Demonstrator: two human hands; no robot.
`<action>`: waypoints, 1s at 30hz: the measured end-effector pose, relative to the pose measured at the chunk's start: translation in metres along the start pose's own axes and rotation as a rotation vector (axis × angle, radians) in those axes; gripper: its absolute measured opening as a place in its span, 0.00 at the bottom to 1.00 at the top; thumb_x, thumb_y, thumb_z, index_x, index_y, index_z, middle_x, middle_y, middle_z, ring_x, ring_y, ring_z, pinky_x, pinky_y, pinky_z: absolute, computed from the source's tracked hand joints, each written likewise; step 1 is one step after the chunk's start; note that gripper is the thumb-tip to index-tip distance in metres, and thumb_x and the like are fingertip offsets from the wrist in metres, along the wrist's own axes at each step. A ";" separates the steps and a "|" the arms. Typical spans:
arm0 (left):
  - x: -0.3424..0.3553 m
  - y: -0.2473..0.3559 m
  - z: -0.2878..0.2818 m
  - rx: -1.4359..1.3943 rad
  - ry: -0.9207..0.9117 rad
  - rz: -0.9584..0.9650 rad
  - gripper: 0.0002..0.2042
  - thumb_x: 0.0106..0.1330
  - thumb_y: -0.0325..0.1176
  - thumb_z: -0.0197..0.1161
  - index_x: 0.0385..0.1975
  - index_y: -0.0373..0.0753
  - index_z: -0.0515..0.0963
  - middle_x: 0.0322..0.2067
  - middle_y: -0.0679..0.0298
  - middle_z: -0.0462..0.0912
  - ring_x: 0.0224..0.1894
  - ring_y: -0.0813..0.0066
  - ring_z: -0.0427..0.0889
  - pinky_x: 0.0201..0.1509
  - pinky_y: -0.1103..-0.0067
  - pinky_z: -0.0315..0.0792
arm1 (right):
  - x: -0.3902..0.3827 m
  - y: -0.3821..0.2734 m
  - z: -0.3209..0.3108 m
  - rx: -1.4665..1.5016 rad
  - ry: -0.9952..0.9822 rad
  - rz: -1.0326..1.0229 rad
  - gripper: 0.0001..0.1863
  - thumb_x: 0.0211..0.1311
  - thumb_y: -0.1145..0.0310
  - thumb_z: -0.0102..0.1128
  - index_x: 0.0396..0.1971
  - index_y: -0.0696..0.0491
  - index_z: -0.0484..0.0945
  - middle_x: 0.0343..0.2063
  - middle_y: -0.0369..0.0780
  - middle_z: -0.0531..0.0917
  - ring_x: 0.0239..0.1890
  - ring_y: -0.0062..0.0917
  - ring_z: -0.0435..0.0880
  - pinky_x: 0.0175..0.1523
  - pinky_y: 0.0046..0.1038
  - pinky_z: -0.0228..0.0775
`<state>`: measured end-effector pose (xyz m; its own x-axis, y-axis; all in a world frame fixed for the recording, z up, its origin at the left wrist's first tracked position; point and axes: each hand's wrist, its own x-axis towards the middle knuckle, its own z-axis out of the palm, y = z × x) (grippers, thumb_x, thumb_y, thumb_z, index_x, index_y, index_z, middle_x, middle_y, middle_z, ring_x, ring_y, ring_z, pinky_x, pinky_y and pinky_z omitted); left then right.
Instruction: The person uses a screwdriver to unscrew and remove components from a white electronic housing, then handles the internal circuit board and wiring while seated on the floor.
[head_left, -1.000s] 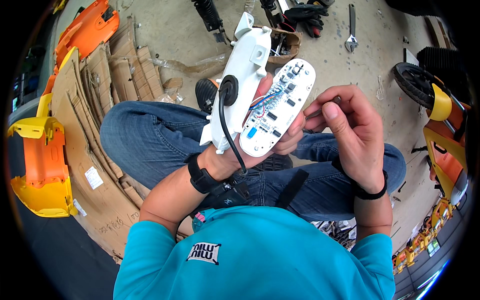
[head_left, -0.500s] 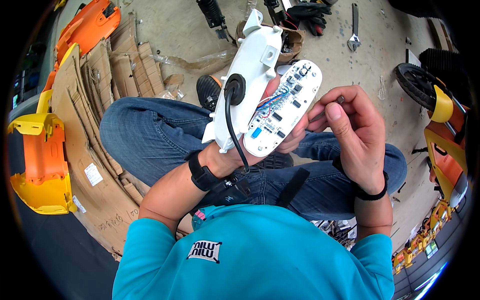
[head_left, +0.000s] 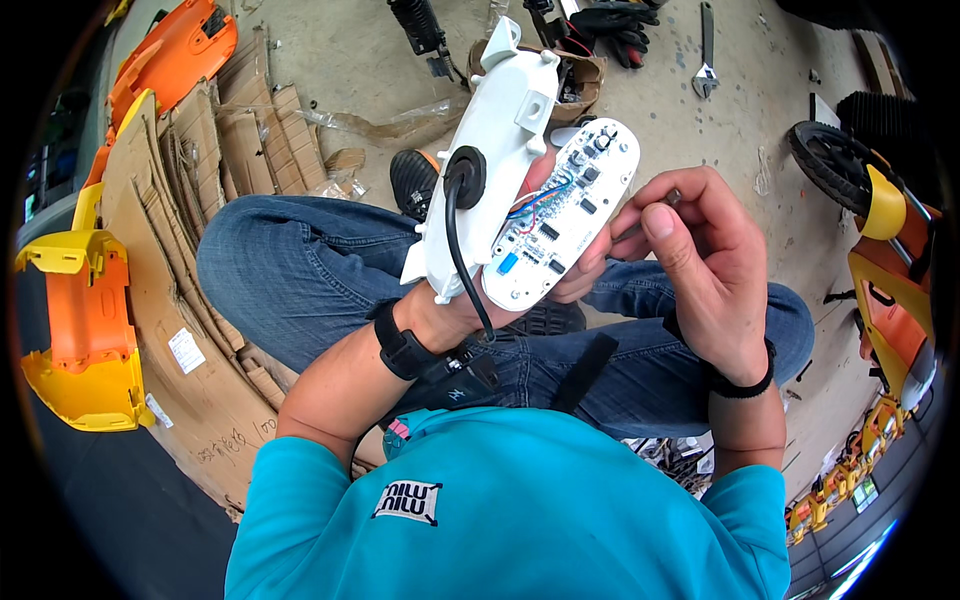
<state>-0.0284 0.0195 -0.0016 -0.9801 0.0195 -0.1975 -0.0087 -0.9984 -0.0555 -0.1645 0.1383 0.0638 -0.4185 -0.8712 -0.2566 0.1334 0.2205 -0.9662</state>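
Note:
My left hand [head_left: 455, 318] is closed round a white plastic housing [head_left: 507, 110] and a white circuit board [head_left: 575, 215], which it holds side by side over my lap. Thin coloured wires [head_left: 540, 200] run between the two. A black cable [head_left: 452, 235] comes out through a round black grommet [head_left: 466, 172] on the housing and hangs toward my wrist. Just right of the board, my right hand [head_left: 705, 265] pinches a small dark metal piece [head_left: 672, 198] between thumb and fingers; its kind cannot be made out. Left fingertips show at the board's right edge, close to the right hand.
Flattened cardboard [head_left: 165, 290] lies along my left, with a yellow and orange plastic shell [head_left: 90, 330] beyond it. Ahead on the floor are a small open carton [head_left: 590, 85], black gloves [head_left: 618, 25] and an adjustable wrench [head_left: 706, 60]. A black wheel [head_left: 830, 165] stands at right.
The board and housing have shifted very slightly to the left, the board tilting a little. Both hands keep their hold, and the right one has barely moved.

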 end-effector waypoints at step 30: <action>0.004 0.007 0.019 0.231 0.173 -0.050 0.38 0.63 0.69 0.35 0.20 0.33 0.71 0.11 0.70 0.60 0.13 0.79 0.52 0.18 0.79 0.46 | 0.000 0.002 0.002 -0.022 0.041 -0.028 0.10 0.67 0.68 0.52 0.39 0.61 0.70 0.30 0.38 0.80 0.33 0.17 0.79 0.39 0.19 0.73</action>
<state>-0.0365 0.0120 0.0161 -0.9290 0.0575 -0.3655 -0.1203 -0.9811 0.1515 -0.1625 0.1379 0.0623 -0.4583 -0.8587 -0.2295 0.1017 0.2058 -0.9733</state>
